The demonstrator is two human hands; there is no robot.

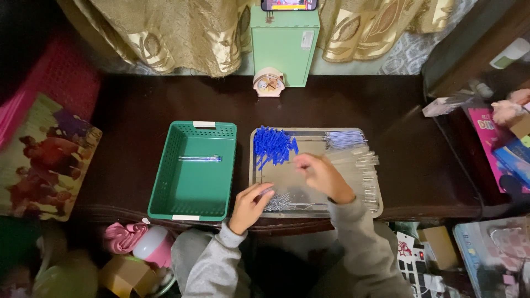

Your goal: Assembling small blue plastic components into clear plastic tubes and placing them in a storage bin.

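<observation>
On the dark wooden table point(138, 105), a shallow metal tray point(379, 208) is set as the centre of the work, and everything else can be placed from it. At the tray's far left corner a heap of blue pen caps point(273, 145) is piled; at its far right corner a bundle of thin blue refills point(343, 139) is laid, and along its right side a stack of clear pen barrels point(361, 165) is spread. At the tray's near edge a cluster of small metal springs point(280, 202) is gathered. The left hand point(249, 207) is rested at the tray's near left corner, its fingers point(264, 191) curled inward toward the springs and touching or nearly touching them; whether a spring is actually pinched cannot be told. The right hand point(321, 175) is held over the middle of the tray, its fingers point(303, 161) drawn together, and it is blurred, so whether anything is gripped cannot be told. Both arms are covered by grey sleeves. Just left of the tray a green plastic basket point(165, 165) is placed, and a few finished blue pens point(200, 158) are seen lying inside it. Beyond the tray, at the back of the table, a small round clock point(268, 84) is stood against a green box point(285, 47).
</observation>
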